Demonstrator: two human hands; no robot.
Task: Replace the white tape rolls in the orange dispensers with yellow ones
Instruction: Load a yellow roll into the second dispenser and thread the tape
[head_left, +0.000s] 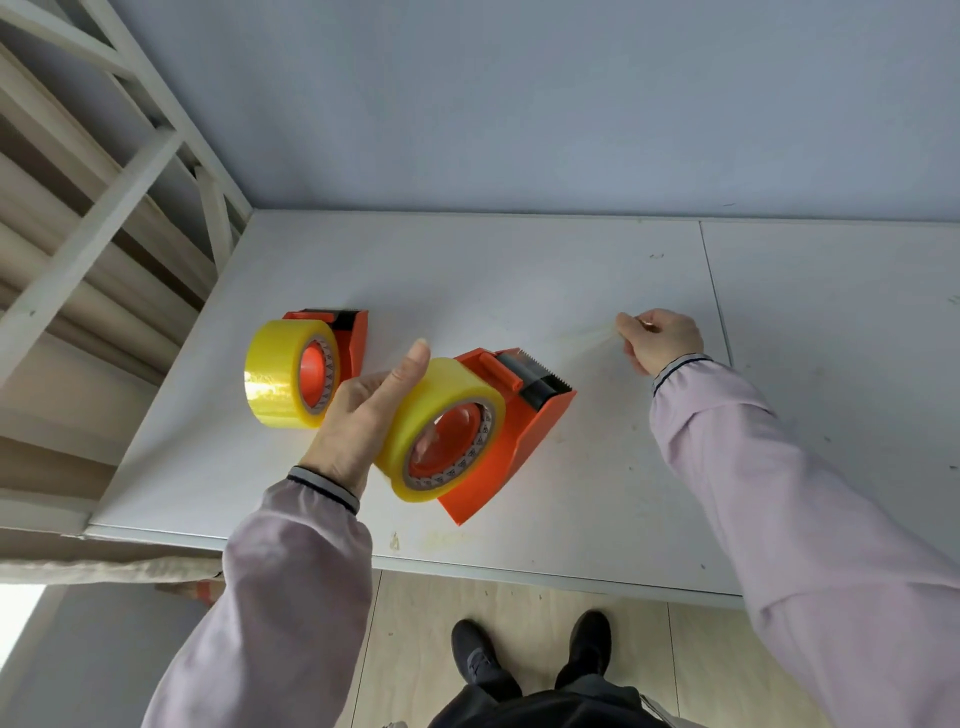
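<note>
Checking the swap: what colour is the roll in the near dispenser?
Yellow roll, in the orange dispenser; head view.

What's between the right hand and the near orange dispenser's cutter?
In the head view, a thin, nearly clear strip of pulled tape spans from the right hand toward the near orange plastic dispenser; beneath it, bare white table.

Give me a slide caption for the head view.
Left hand steadies the yellow roll in the near orange dispenser; right hand pinches its tape end.

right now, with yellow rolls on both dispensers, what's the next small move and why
Probably lower the pulled tape strip onto the near orange plastic dispenser's serrated blade. The right hand pinches the strip beyond the blade while the left hand steadies the yellow roll.
</note>
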